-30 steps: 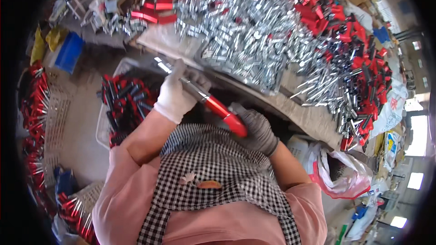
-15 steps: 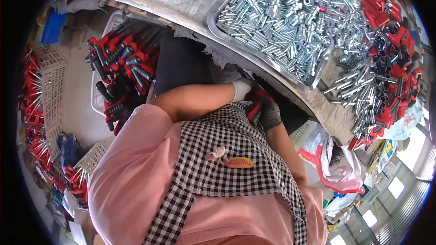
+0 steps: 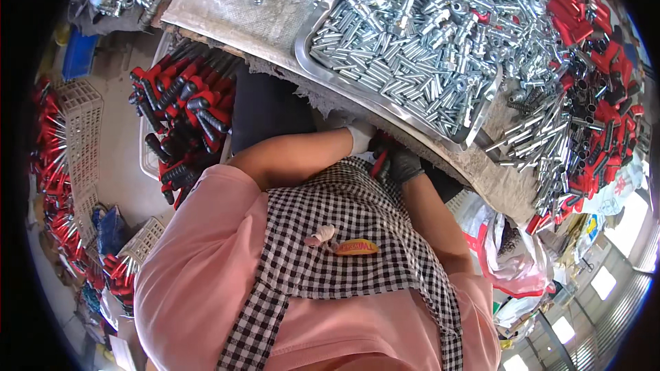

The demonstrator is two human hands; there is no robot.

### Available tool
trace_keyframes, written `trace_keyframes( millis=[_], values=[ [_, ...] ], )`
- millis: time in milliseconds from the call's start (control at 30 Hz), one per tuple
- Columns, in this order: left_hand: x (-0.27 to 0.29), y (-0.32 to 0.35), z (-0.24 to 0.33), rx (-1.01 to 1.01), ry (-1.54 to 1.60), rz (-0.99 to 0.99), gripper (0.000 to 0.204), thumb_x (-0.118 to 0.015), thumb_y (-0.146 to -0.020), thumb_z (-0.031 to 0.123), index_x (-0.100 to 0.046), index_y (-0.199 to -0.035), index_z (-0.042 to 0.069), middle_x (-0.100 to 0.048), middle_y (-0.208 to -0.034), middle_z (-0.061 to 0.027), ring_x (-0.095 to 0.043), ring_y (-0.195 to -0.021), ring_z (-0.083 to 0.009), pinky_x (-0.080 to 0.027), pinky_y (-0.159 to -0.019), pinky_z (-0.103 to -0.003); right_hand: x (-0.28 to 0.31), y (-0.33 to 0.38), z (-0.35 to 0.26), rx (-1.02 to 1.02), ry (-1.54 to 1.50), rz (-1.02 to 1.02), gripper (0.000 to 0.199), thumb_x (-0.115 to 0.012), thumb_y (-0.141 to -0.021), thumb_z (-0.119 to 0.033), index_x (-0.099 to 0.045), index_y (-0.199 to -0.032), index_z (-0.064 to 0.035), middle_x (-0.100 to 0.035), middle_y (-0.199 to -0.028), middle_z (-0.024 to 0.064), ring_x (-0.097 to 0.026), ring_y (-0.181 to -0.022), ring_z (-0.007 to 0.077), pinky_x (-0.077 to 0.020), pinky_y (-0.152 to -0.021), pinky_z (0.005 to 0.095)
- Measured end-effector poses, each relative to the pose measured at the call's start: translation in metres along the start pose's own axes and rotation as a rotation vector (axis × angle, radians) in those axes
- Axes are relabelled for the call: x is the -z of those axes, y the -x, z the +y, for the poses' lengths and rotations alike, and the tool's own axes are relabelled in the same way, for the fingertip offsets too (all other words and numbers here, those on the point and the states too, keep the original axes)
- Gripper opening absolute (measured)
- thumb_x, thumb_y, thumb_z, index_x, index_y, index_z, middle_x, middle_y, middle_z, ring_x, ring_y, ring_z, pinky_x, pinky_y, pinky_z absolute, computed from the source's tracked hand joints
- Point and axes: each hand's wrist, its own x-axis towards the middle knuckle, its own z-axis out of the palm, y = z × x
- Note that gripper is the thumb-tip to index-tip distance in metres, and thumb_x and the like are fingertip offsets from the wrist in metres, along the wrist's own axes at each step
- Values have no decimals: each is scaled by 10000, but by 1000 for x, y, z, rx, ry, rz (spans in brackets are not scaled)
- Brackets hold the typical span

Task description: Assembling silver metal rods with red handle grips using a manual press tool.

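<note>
My gloved left hand [image 3: 360,139] reaches in under the front edge of the bench. Its fingers are hidden there, so their grip does not show. Close beside it, my right hand [image 3: 405,165] in a dark glove is closed around a tool with a red and black handle [image 3: 380,163], held low at my lap. The far end of this tool is lost in the shadow below the bench edge. Above both hands a metal tray [image 3: 302,48] on the bench holds many small silver pins [image 3: 385,62] and metal fittings [image 3: 405,17].
Left of my legs, a white basket [image 3: 146,154] is piled with red and black handled tools [image 3: 185,99]. Farther left are pale plastic crates [image 3: 81,134] and more red parts [image 3: 58,185]. Loose rods [image 3: 540,134] and red parts [image 3: 605,113] crowd the bench's right side, above a plastic bag [image 3: 512,261].
Both hands have shifted slightly, and the left hand has gone farther under the bench edge. The view has moved a little, so the tray appears lower and more to the left.
</note>
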Motion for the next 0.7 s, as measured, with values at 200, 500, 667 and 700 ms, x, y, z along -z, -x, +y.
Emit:
trace_keyframes(
  millis=[200, 500, 667, 700],
  values=[
    [53, -2, 17, 272, -66, 68, 380, -372, -1024, 342, -582, -1125, 41, -645, -1085, -173, -648, -950, -271, -537, -880, -477, -48, -32, 6, 113, 89, -84, 440, -489, -1000, -281, -463, -1379, -60, -542, -1324, 140, -538, -1190, 260, -456, -997, 368],
    [63, -57, -16, -228, -1373, -431, 318, -513, -990, 263, -635, -1183, 42, -668, -1089, -144, -637, -1004, -196, -529, -886, -384, -14, -6, -5, 426, 607, -207, 495, -537, -954, -271, -452, -1400, -72, -506, -1371, 159, -494, -1244, 293, -410, -1042, 390],
    [126, -8, -4, -166, -1434, -313, 341, -547, -962, 286, -645, -1190, 52, -664, -1116, -149, -627, -1032, -217, -502, -911, -366, -34, -13, -6, 518, 924, -183, 530, -564, -929, -266, -446, -1411, -79, -485, -1397, 170, -470, -1274, 311, -385, -1067, 402],
    [107, -29, -24, -171, -1426, -250, 346, -554, -956, 290, -647, -1191, 54, -663, -1121, -150, -625, -1038, -221, -497, -916, -363, -34, -13, -7, 515, 1010, -212, 537, -569, -924, -265, -445, -1413, -81, -481, -1402, 172, -465, -1280, 315, -380, -1072, 404]
  ],
)
